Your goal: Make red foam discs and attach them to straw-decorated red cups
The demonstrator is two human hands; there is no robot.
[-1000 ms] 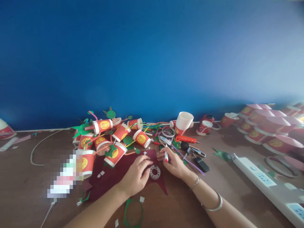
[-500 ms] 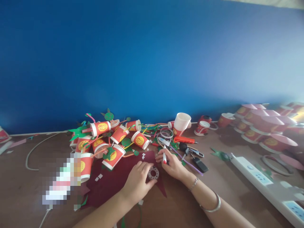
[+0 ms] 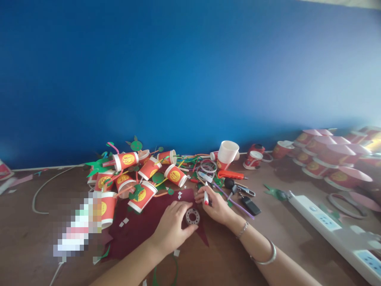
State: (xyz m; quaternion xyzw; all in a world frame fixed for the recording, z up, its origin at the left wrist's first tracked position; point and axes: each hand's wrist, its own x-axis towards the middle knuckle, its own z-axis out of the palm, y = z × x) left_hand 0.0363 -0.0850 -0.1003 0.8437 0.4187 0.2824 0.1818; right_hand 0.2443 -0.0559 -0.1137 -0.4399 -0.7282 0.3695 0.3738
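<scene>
My left hand (image 3: 174, 226) is closed on a small pale ring with holes round it, like a tape roll (image 3: 193, 217), gripped between thumb and fingers. The ring lies flat over the right part of a dark red sheet of paper (image 3: 139, 226). In my right hand (image 3: 217, 206) is a white marker (image 3: 206, 194) with a red end, held like a pen just beyond the ring. The red end points down towards me; whether the other end touches anything I cannot tell. Small white paper scraps (image 3: 124, 222) lie on the sheet.
Red-and-white paper cups (image 3: 143, 196) with green cut-outs are heaped at the left. Beyond my right hand are stacked cups (image 3: 228, 153), an orange cutter (image 3: 230, 174) and keys with a black fob (image 3: 250, 205). A white power strip (image 3: 315, 216) runs along the right.
Almost nothing differs. The view has shifted very slightly; both hands keep the same hold on the tape roll and the marker.
</scene>
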